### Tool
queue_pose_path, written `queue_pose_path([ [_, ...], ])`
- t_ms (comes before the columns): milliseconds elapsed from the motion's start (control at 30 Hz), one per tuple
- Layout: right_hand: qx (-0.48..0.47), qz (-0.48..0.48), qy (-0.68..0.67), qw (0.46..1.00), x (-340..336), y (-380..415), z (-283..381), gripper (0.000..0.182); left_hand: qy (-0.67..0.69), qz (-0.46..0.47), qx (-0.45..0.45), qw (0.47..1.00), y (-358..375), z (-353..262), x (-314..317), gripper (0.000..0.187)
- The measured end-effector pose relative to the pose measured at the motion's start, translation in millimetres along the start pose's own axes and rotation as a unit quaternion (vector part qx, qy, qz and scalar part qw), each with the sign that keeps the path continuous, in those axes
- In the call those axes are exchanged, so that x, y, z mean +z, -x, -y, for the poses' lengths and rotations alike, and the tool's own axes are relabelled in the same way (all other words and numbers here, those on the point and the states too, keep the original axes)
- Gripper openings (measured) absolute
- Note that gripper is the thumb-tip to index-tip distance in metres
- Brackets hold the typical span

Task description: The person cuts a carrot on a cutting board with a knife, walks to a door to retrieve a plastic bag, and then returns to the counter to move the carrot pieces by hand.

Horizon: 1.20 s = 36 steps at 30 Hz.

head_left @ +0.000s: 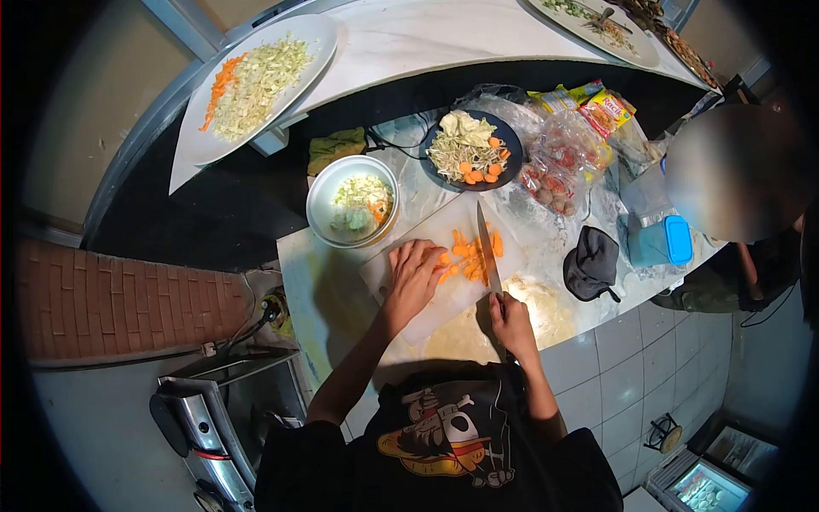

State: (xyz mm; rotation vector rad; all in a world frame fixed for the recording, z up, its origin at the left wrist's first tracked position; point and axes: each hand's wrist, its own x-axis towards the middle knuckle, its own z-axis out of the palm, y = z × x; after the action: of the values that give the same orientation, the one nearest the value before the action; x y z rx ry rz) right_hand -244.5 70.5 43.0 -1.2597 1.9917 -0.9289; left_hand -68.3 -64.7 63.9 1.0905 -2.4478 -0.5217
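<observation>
A kitchen knife (pixel 490 256) is in my right hand (pixel 514 322), its blade pointing away from me across the cutting board (pixel 435 309). Cut carrot pieces (pixel 465 252) lie in a loose pile on the board, mostly left of the blade, with a few to its right. My left hand (pixel 413 275) rests on the board's left part, fingers bent and pressed onto carrot at the pile's left edge; the fingers partly hide what is under them. Behind the board, a white bowl (pixel 316 205) holds chopped vegetables, and a dark plate (pixel 432 177) carries sprouts, carrot slices and cabbage.
Plastic bags (pixel 559 162) and a yellow-red packet (pixel 606 112) crowd the table's back right. A black cap (pixel 591 264) and a blue-lidded container (pixel 678 240) lie right. An oval platter (pixel 320 60) of shredded vegetables stands on the raised counter. Another person is at the right.
</observation>
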Motion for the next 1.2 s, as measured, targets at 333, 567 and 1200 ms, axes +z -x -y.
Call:
queue_pose_path([
  [333, 0.01, -0.026, 0.013, 1.0, 7, -4, -1, 0.023, -0.061, 0.078, 0.097, 0.99, -31, 1, 8, 0.034],
  [567, 0.039, 0.01, 0.003, 0.999, 5, -6, 2, 0.021, -0.023, 0.057, 0.085, 0.994, -23, 7, 10, 0.023],
  [1200, 0.032, 0.014, 0.021, 0.999, 11, -11, 3, 0.022, -0.018, 0.036, 0.068, 0.997, -18, 13, 12, 0.023],
])
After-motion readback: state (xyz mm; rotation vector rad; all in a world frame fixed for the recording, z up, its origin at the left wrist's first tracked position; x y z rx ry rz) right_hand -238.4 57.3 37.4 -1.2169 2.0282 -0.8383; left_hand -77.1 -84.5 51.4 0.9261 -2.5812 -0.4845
